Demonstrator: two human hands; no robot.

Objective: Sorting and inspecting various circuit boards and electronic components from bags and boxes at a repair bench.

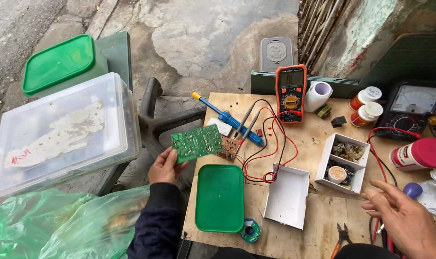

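Holding a flat green circuit board by its edge, the left hand pinches it with thumb and fingers, out past the wooden table. The right hand hangs open and holds nothing. Just right of the board lie red and black wires. The board could slip and fall, because only one edge is pinched.

Single head-worn view, looking steeply down and forward from close above a wooden work board. Takes in the nearer concrete ground beyond. No second view to overlap.
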